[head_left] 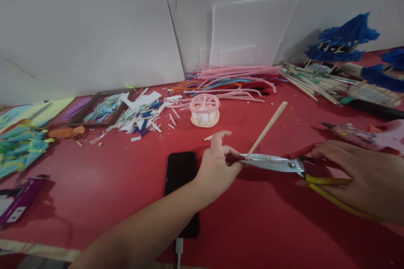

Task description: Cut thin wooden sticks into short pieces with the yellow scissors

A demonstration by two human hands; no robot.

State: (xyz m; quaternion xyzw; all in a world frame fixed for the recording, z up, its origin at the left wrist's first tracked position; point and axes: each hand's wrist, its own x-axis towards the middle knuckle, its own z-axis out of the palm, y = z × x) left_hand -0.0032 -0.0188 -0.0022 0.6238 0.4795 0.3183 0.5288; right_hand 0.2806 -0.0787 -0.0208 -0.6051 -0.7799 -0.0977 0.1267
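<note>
My left hand (217,168) pinches the lower end of a thin wooden stick (268,128), which slants up to the right. The blades of a pair of scissors (274,164) meet the stick right beside my left fingertips. My right hand (362,176) is wrapped round the scissors' yellow-lined handles. Under my left forearm lies a black phone (181,172), partly covered, with a white cable plugged in at its bottom. Beyond my left hand stands a small round frame (204,110) with a pink spoked top and a pale base.
Pink straws (240,71) and a bundle of wooden sticks (312,80) lie at the back. Paper scraps (142,111) spread beside a brown frame (85,122). A pink glue gun (362,134) and blue-roofed models (347,33) are on the right. A purple device (25,197) sits left.
</note>
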